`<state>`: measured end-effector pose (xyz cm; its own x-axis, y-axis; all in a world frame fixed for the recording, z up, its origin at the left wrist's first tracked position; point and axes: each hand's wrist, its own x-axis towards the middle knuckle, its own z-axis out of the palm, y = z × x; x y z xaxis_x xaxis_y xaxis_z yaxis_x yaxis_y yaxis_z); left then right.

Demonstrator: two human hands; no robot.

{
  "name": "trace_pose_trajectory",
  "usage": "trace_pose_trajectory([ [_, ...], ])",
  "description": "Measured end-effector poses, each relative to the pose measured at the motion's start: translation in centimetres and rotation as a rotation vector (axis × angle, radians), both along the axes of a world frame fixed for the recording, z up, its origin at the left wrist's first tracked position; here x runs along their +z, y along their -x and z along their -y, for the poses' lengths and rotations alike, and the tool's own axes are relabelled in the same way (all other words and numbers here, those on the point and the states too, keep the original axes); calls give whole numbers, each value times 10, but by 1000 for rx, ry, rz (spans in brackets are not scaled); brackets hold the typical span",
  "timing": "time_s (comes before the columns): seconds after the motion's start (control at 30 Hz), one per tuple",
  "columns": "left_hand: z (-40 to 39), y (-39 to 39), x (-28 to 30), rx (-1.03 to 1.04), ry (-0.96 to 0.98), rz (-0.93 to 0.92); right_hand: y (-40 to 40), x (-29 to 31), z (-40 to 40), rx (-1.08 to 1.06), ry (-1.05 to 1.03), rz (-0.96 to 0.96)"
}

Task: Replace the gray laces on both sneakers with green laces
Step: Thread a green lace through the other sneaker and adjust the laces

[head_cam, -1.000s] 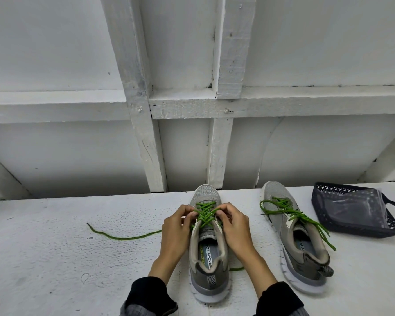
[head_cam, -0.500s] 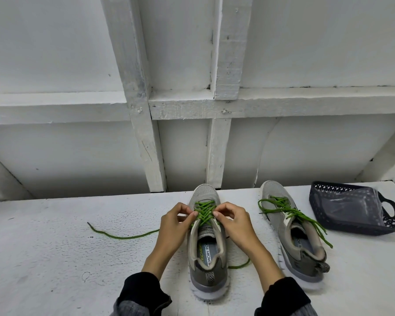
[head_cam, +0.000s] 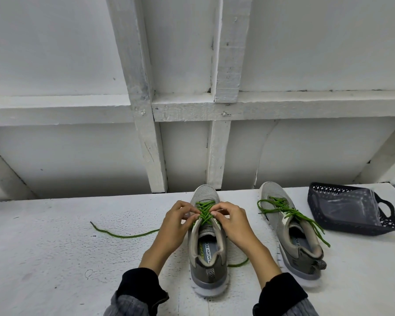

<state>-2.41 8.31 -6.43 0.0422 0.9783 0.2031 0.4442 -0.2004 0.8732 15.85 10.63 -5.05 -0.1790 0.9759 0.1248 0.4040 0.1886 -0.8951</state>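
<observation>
A grey sneaker point(head_cam: 208, 261) stands in front of me, toe pointing away, threaded with a green lace point(head_cam: 204, 209). My left hand point(head_cam: 175, 224) and my right hand point(head_cam: 232, 221) pinch that lace on either side of the eyelets, fingertips almost meeting. One loose lace end point(head_cam: 123, 234) trails left over the tabletop; the other end point(head_cam: 238, 264) curls out by my right wrist. A second grey sneaker point(head_cam: 292, 236) stands to the right, its own green lace point(head_cam: 290, 212) threaded with ends hanging loose over the collar.
A dark perforated basket point(head_cam: 351, 210) with a clear plastic bag inside sits at the far right. The white table point(head_cam: 55, 258) ends at a white wooden wall frame point(head_cam: 146, 144) just beyond the sneaker toes.
Both hands have crept up the near sneaker toward the toe, fingertips closer together on the lace. The lace end by my right wrist has slid out to the right.
</observation>
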Motion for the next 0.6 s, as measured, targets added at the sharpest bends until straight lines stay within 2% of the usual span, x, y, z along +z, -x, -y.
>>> trace_pose_trajectory([
  [0.13,3,-3,0,4,-10,-87,2,-7,2,-13,-71,66],
  [0.37,5,-1,0,-25,-5,-69,3,-10,2,0,-55,59],
  [0.53,4,1,-2,7,70,155,-3,-7,5,26,0,-71],
  [0.6,3,4,-5,-1,99,158,-8,-7,3,77,47,-72],
])
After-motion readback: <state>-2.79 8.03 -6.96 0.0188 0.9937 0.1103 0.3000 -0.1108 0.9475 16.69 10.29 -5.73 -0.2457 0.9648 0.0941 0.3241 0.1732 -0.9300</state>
